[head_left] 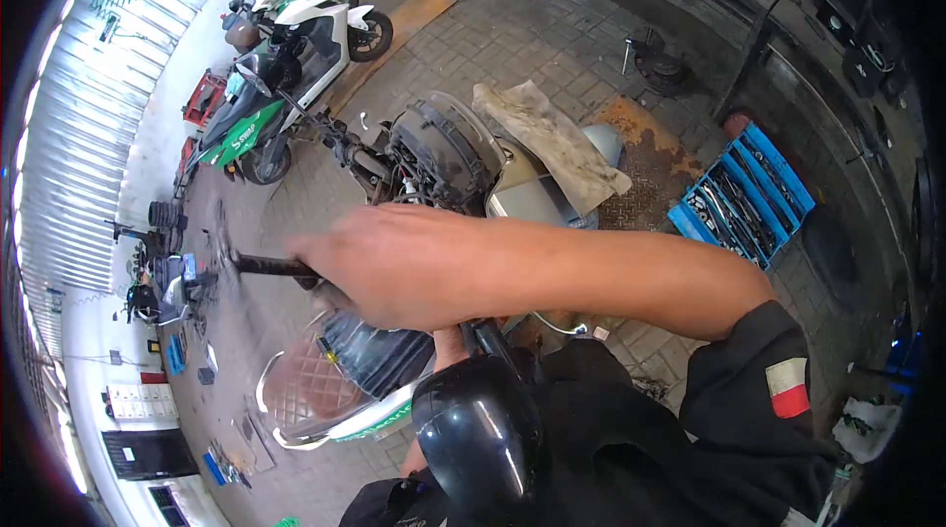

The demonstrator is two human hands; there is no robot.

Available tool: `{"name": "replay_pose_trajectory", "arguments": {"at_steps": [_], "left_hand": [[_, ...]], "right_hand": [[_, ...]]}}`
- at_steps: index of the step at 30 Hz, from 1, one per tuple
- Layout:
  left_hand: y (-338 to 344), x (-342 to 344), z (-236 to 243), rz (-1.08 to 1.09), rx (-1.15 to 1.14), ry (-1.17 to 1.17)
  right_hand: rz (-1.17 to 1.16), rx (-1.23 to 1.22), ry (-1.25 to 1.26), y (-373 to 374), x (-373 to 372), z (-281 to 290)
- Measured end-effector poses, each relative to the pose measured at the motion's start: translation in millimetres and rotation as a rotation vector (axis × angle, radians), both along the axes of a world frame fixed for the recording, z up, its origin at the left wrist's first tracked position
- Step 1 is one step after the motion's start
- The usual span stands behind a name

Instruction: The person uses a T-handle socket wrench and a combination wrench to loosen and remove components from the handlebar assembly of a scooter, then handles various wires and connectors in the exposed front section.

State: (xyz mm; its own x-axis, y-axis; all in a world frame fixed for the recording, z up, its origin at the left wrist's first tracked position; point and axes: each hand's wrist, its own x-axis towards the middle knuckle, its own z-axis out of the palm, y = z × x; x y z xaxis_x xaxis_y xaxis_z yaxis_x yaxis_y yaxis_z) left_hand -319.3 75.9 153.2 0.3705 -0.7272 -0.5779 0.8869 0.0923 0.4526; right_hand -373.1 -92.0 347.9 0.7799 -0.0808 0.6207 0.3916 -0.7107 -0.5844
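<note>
My right forearm crosses the middle from the right, and my right hand [384,266] is smeared by motion. Its fingers look curled around a black bar [271,266] that sticks out to the left; the bar's far end is blurred, so its kind is unclear. Below it, only a little of my left hand [448,345] shows, partly covered by my right hand, its fingers hidden. A black scooter mirror [478,433] on a stem stands close in front of me. Behind my right arm are the scooter's exposed dark front parts [439,153] and a beige panel [522,187].
A stained cloth [547,138] drapes over the beige panel. At right sits an open blue toolbox [744,197] full of wrenches, beside a rusty metal plate [641,153]. A brown quilted seat [305,384] lies lower left; a green-and-white scooter [266,123] stands beyond on the paving.
</note>
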Motion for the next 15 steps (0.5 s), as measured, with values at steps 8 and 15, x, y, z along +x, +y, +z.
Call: {"name": "replay_pose_trajectory", "arguments": {"at_steps": [8, 15], "left_hand": [[-2.9, 4.2, 2.4, -0.002, -0.026, 0.016], [-11.5, 5.3, 2.7, -0.023, -0.043, 0.039]], "right_hand": [[0.058, -0.122, 0.054, -9.2, -5.8, 7.8], [0.241, 0.175, 0.431, -11.8, -17.3, 21.7]]}}
